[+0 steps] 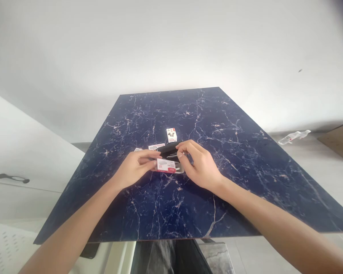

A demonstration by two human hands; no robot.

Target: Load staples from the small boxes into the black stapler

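Near the middle of the tabletop, my left hand (135,165) has its thumb at the left end of a small red-and-white box (166,166), and its fingers reach to a black object (168,149) behind that box. Thin silvery lines show on the black object; its exact kind is unclear. My right hand (198,161) is curled, thumb and forefinger closed at the black object's right edge. Just beyond stands a small white box (172,135) with a dark picture on its front. Another white-and-red packet (156,147) lies behind my left fingers, partly covered.
The dark blue marbled table (185,213) has its far edge close to a white wall. On the floor to the right are a clear plastic bottle (294,137) and a cardboard box (339,141). A white cabinet with a dark handle (13,178) stands at left.
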